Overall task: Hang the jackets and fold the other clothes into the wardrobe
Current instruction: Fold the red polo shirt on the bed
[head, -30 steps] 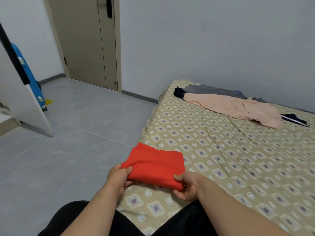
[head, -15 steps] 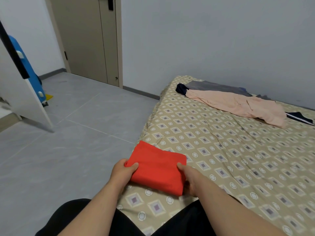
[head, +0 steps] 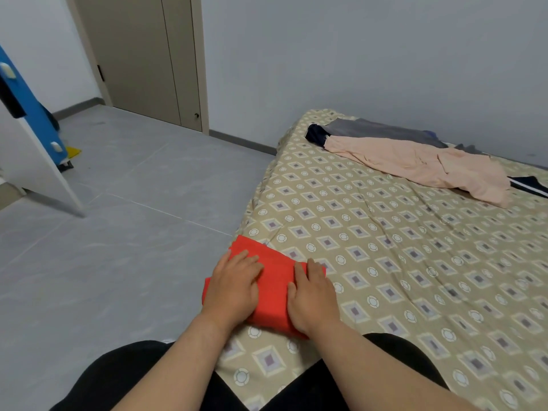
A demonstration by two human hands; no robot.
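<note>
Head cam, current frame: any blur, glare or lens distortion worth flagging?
Head view: soft, even light with no glare, and only a faint shadow under the white door panel. Head view: the wide-angle lens makes the door frame lean. Head view: the left hand and right hand on the red folded garment look fairly sharp; the bedsheet pattern smears toward the right edge.

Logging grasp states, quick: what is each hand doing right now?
Left hand: open, fingers flat, pressing on the folded red garment.
Right hand: open, flat on the same garment, gripping nothing.
</note>
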